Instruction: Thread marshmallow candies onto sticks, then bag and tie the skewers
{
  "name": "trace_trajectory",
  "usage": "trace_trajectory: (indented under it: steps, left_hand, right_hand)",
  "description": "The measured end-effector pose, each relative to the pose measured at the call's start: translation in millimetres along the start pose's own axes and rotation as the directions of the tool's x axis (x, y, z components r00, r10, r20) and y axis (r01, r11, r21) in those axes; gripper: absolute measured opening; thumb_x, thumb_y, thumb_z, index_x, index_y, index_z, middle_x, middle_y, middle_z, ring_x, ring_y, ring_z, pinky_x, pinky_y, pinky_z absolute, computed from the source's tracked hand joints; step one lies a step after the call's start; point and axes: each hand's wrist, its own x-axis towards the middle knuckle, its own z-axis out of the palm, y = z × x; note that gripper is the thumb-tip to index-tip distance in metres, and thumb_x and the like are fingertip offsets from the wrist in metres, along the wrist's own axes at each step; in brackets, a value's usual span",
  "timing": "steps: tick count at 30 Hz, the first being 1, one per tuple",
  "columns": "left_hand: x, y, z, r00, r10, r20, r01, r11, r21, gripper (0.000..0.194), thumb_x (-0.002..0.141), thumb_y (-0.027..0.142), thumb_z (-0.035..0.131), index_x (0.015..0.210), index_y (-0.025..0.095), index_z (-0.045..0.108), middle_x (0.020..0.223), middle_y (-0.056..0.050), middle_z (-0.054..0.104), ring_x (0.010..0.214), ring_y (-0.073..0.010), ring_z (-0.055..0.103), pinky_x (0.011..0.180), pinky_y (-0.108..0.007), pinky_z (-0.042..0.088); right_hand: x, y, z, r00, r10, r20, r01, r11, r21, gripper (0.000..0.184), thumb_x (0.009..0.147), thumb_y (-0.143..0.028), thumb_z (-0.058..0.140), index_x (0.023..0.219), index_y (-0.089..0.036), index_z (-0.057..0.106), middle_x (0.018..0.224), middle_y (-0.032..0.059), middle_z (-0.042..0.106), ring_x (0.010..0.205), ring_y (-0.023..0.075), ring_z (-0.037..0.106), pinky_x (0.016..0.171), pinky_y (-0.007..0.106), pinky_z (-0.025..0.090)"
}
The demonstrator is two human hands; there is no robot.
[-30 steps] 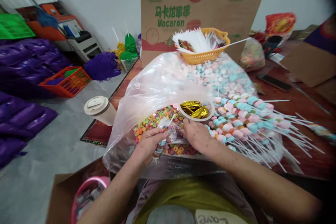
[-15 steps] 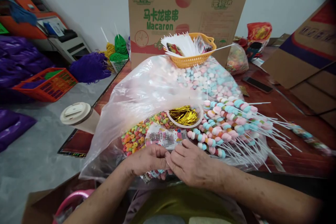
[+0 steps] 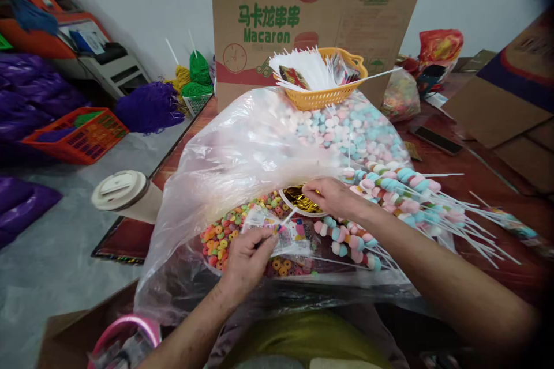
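My left hand (image 3: 251, 256) is closed in a pinch on a wrapped candy skewer. Its white stick (image 3: 289, 217) points up past the fingertips, with a bit of printed wrapper at its base; the rest is hidden by the hand. My right hand (image 3: 335, 199) reaches into a white bowl (image 3: 318, 214), its fingertips together on the gold twist ties (image 3: 300, 199). Below the bowl lie printed clear wrappers (image 3: 296, 236) on loose ring-shaped candies (image 3: 223, 239). Marshmallow skewers (image 3: 402, 199) are piled under and right of my right forearm, sticks pointing right.
A big clear plastic bag (image 3: 225, 144) of marshmallows covers the table's middle. Behind it stand a yellow basket (image 3: 320, 98) of white sticks and a tall cardboard box (image 3: 259, 46). A lidded paper cup (image 3: 145, 202) stands at the left edge; a phone (image 3: 437, 139) lies right.
My hands were together over the wrapped skewer and have separated. My right hand has moved up and forward to the gold ties. My left hand stays low, with a white stick now showing.
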Motion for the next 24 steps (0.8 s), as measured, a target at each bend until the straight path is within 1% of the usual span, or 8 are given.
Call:
trace_trajectory:
  steps: [1,3,6,10,14,16,20,24]
  left_hand:
    - [1.9,-1.8,2.7,0.986,-0.162,-0.045,0.153,0.975,-0.162,0.017,0.071,0.032,0.061,0.07,0.017,0.067,0.065,-0.002,0.063,0.06,-0.0125,0.055,0.058,-0.023,0.043]
    - [4.5,-3.4,7.4,0.905,-0.424,-0.04,0.367,0.823,-0.433,0.021,0.06,0.036,0.07,0.065,0.016,0.066,0.058,0.001,0.06,0.05,-0.0106,0.052,0.05,-0.022,0.041]
    - [4.4,-0.2,11.0,0.81,-0.586,0.024,0.466,0.619,-0.632,0.027,0.047,0.034,0.076,0.063,0.016,0.064,0.054,0.002,0.06,0.042,-0.0101,0.052,0.045,-0.022,0.041]
    - [-0.5,9.0,13.7,0.795,-0.605,0.048,0.473,0.567,-0.674,0.029,0.044,0.032,0.078,0.064,0.015,0.063,0.054,0.002,0.062,0.04,-0.0116,0.054,0.04,-0.022,0.04]
    - [-6.9,14.4,12.9,0.793,-0.606,0.064,0.467,0.538,-0.701,0.031,0.045,0.032,0.078,0.066,0.015,0.063,0.056,0.002,0.063,0.041,-0.0128,0.056,0.038,-0.021,0.039]
    - [-10.2,15.9,10.2,0.797,-0.601,0.058,0.452,0.53,-0.717,0.031,0.046,0.032,0.078,0.066,0.015,0.064,0.057,0.002,0.063,0.042,-0.0122,0.056,0.038,-0.021,0.04]
    - [-14.4,21.1,11.5,0.823,-0.561,0.09,0.444,0.538,-0.717,0.027,0.049,0.032,0.078,0.064,0.014,0.064,0.058,0.001,0.064,0.043,-0.0115,0.056,0.04,-0.02,0.039]
    - [-16.8,32.0,24.0,0.852,-0.518,0.069,0.396,0.554,-0.733,0.018,0.05,0.024,0.075,0.063,0.015,0.066,0.056,0.001,0.064,0.047,-0.0097,0.055,0.047,-0.02,0.042]
  right_hand:
    - [9.9,8.8,3.8,0.999,0.036,-0.022,-0.036,0.999,-0.038,0.024,0.081,-0.016,0.042,0.076,-0.014,0.065,0.076,0.0057,0.065,0.071,0.0159,0.057,0.064,0.024,0.041]
    - [25.1,21.5,13.0,0.997,0.06,-0.045,-0.063,0.995,-0.078,0.022,0.077,-0.013,0.046,0.083,-0.014,0.067,0.087,0.0105,0.067,0.081,0.0206,0.058,0.071,0.028,0.042]
    - [35.2,30.7,21.3,0.994,0.035,-0.102,-0.045,0.994,-0.099,0.036,0.077,-0.01,0.044,0.108,-0.016,0.061,0.115,0.011,0.06,0.104,0.0233,0.053,0.088,0.032,0.039]
    - [38.6,31.2,18.9,0.989,0.006,-0.145,-0.019,0.996,-0.088,0.04,0.081,-0.012,0.038,0.116,-0.021,0.057,0.123,0.0058,0.056,0.114,0.0215,0.048,0.096,0.033,0.035]
    - [33.4,19.1,7.0,0.988,0.009,-0.156,-0.018,0.998,-0.059,0.031,0.077,-0.011,0.044,0.102,-0.017,0.062,0.111,0.0114,0.062,0.103,0.0247,0.054,0.087,0.033,0.041]
    - [17.7,9.5,-0.7,0.989,-0.009,-0.148,0.005,1.0,-0.028,0.024,0.078,-0.011,0.043,0.093,-0.015,0.062,0.096,0.0114,0.065,0.088,0.0222,0.059,0.077,0.03,0.043]
    - [-35.6,-18.0,-3.5,0.986,-0.087,-0.144,0.109,0.983,0.15,0.019,0.087,-0.017,0.035,0.08,-0.018,0.052,0.068,-0.0001,0.059,0.062,0.011,0.052,0.059,0.021,0.041]
    - [-75.2,-56.6,18.4,0.943,-0.146,-0.3,0.283,0.824,0.49,0.018,0.091,-0.024,0.034,0.082,-0.019,0.049,0.071,-0.0013,0.053,0.064,0.0093,0.047,0.06,0.02,0.039]
